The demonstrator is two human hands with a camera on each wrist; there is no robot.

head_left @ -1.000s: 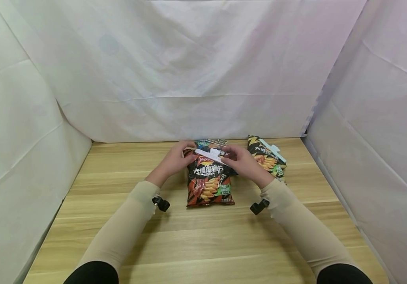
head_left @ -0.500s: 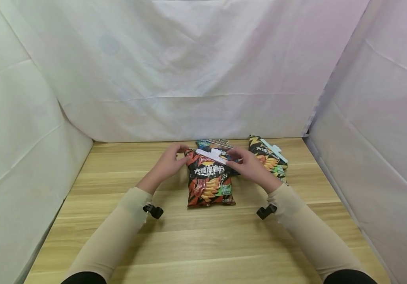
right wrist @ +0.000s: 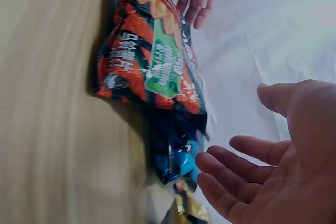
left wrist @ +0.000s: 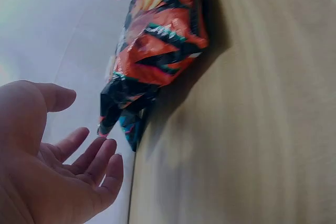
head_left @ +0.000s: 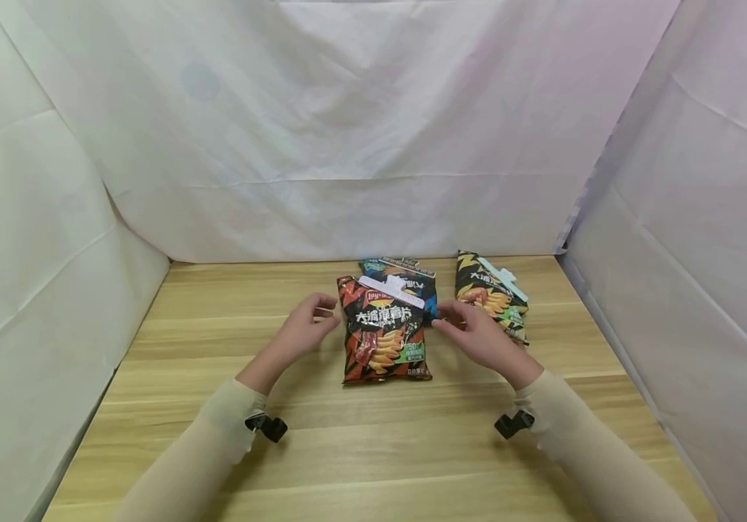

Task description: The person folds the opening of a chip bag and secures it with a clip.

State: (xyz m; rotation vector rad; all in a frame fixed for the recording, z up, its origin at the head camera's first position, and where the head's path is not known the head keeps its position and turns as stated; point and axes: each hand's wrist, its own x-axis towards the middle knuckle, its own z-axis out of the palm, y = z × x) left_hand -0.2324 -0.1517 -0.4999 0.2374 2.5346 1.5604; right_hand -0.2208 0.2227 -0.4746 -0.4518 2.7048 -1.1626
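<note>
A red and black chip bag [head_left: 384, 341] lies on the wooden table with a white bag clip [head_left: 391, 291] across its top. Its upper end covers part of a blue chip bag [head_left: 428, 290] behind it. Just left of the red bag is my left hand [head_left: 303, 326], its fingers loosely bent with nothing between them. My right hand [head_left: 477, 335] is on the other side, apart from the red bag and holding nothing. In the left wrist view a gap shows between the left fingers [left wrist: 102, 169] and the red bag's corner.
A black and yellow chip bag [head_left: 492, 297] with a pale blue clip [head_left: 503, 278] lies at the back right, beyond my right hand. The blue bag bears a clip [head_left: 407, 267] too. White cloth [head_left: 360, 217] encloses the table [head_left: 373, 449] at the back and sides.
Both hands have let go of the clipped top of the red bag and drawn apart, outward and toward me. The red bag stays about where it was.
</note>
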